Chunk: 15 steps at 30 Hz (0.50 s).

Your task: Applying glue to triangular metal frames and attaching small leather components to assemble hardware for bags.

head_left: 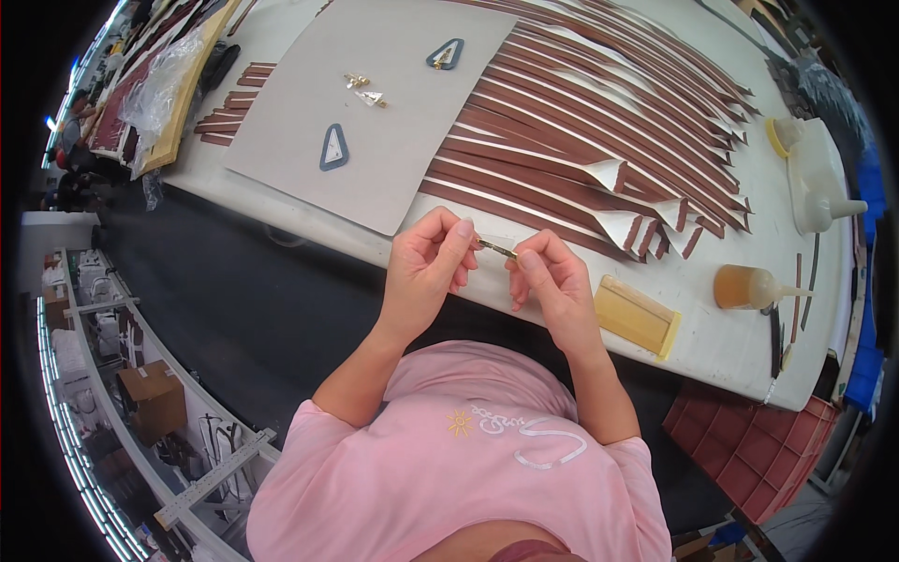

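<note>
Just off the table's near edge, my left hand (438,253) and my right hand (552,276) face each other with fingertips pinched. Between them is a small narrow piece of dark and gold-coloured metal (497,248), held at both ends; its exact kind is too small to make out. Beyond my left hand lies a large grey board (281,159). On it rest a blue triangular piece with a pale centre (333,148), another blue triangular piece with gold-coloured metal on it (445,54), and several small gold and silver metal parts (371,98).
Many long brown strips with white edges (562,140) cover the table (721,370). At the right are a yellow-edged flat block (637,318), a nozzle bottle of amber liquid (744,287) and a white jug (817,178). A red crate (749,450) stands below.
</note>
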Each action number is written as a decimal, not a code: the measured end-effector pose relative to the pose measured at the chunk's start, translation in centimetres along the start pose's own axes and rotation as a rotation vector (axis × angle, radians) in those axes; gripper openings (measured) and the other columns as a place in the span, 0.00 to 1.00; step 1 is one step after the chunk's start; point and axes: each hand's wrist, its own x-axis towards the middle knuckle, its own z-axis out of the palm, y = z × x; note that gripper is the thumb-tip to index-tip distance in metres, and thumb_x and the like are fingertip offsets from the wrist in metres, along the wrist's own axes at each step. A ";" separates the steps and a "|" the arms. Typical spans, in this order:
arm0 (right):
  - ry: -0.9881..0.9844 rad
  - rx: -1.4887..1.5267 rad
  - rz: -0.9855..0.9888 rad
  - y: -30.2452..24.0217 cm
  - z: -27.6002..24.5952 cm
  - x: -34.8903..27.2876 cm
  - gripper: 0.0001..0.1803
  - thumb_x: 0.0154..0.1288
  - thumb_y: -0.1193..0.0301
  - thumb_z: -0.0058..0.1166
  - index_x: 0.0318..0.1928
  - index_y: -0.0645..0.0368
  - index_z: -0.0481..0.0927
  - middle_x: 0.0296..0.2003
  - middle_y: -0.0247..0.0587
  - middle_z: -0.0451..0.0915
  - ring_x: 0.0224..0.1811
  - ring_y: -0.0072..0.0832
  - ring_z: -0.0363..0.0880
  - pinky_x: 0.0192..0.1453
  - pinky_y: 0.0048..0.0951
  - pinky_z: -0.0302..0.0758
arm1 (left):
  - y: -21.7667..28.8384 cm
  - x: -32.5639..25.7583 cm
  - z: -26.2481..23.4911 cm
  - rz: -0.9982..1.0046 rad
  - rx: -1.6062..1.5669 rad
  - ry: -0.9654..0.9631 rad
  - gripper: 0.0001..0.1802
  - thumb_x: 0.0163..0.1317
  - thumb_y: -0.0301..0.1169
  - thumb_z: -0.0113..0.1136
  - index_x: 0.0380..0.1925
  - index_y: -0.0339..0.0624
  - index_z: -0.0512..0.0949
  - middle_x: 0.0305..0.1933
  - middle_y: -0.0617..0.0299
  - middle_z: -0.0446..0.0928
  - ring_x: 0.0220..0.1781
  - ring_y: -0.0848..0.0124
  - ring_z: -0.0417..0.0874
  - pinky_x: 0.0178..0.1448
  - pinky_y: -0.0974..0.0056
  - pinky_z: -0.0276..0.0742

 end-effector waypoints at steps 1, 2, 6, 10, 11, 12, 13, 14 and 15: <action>-0.002 0.007 -0.005 0.0 0.0 0.0 0.11 0.76 0.65 0.48 0.40 0.61 0.73 0.28 0.32 0.76 0.28 0.14 0.72 0.30 0.18 0.72 | 0.0 0.0 0.1 0.010 -0.003 -0.003 0.13 0.73 0.37 0.52 0.31 0.41 0.75 0.24 0.69 0.74 0.21 0.86 0.69 0.23 0.79 0.63; -0.002 0.007 -0.005 0.1 -0.1 0.0 0.11 0.76 0.65 0.48 0.40 0.61 0.73 0.28 0.32 0.76 0.28 0.14 0.72 0.30 0.18 0.72 | 0.0 -0.1 0.1 0.010 -0.003 -0.002 0.13 0.73 0.37 0.52 0.31 0.41 0.75 0.24 0.69 0.74 0.21 0.86 0.69 0.23 0.79 0.63; -0.008 0.027 -0.020 0.3 -0.1 0.0 0.10 0.76 0.66 0.48 0.40 0.61 0.72 0.26 0.31 0.75 0.26 0.13 0.71 0.30 0.18 0.73 | -0.1 -0.1 1.2 -0.072 -0.113 -0.042 0.10 0.70 0.34 0.57 0.33 0.41 0.74 0.25 0.67 0.74 0.21 0.84 0.71 0.23 0.78 0.65; -0.018 0.083 -0.040 0.5 -0.1 0.0 0.10 0.75 0.67 0.48 0.39 0.60 0.71 0.25 0.31 0.74 0.25 0.14 0.71 0.29 0.17 0.73 | -0.2 -0.1 2.1 -0.133 -0.170 -0.101 0.08 0.65 0.31 0.63 0.34 0.40 0.74 0.26 0.66 0.76 0.22 0.84 0.72 0.23 0.77 0.67; -0.017 0.082 -0.040 0.6 -0.2 -0.1 0.10 0.75 0.67 0.48 0.39 0.60 0.71 0.25 0.31 0.74 0.25 0.14 0.71 0.29 0.17 0.73 | -0.4 -0.1 2.1 -0.149 -0.222 -0.124 0.08 0.65 0.30 0.64 0.34 0.40 0.75 0.27 0.66 0.77 0.23 0.85 0.73 0.24 0.78 0.67; -0.022 0.081 -0.046 0.6 -0.2 -0.1 0.10 0.76 0.67 0.48 0.39 0.60 0.71 0.25 0.31 0.74 0.25 0.14 0.71 0.29 0.17 0.73 | -0.4 0.0 2.0 -0.149 -0.223 -0.124 0.08 0.65 0.30 0.64 0.34 0.40 0.75 0.27 0.66 0.77 0.23 0.85 0.73 0.24 0.78 0.67; -0.026 0.080 -0.052 0.6 -0.3 -0.1 0.10 0.76 0.66 0.48 0.39 0.60 0.70 0.25 0.31 0.74 0.25 0.14 0.72 0.29 0.17 0.73 | -0.4 0.0 1.9 -0.168 -0.225 -0.132 0.08 0.65 0.30 0.64 0.34 0.39 0.75 0.27 0.65 0.78 0.23 0.84 0.74 0.24 0.77 0.69; -0.027 0.080 -0.050 0.6 -0.3 -0.1 0.10 0.76 0.66 0.48 0.39 0.60 0.70 0.25 0.31 0.74 0.25 0.14 0.72 0.29 0.17 0.73 | -0.4 0.0 1.8 -0.186 -0.226 -0.138 0.08 0.65 0.30 0.63 0.34 0.39 0.75 0.27 0.65 0.78 0.23 0.84 0.74 0.24 0.77 0.70; -0.025 0.067 -0.051 0.6 -0.2 -0.1 0.10 0.76 0.66 0.48 0.39 0.60 0.70 0.25 0.31 0.74 0.25 0.14 0.72 0.29 0.17 0.73 | -0.4 0.0 1.9 -0.186 -0.228 -0.137 0.08 0.65 0.30 0.63 0.34 0.39 0.75 0.27 0.65 0.78 0.23 0.84 0.74 0.24 0.77 0.70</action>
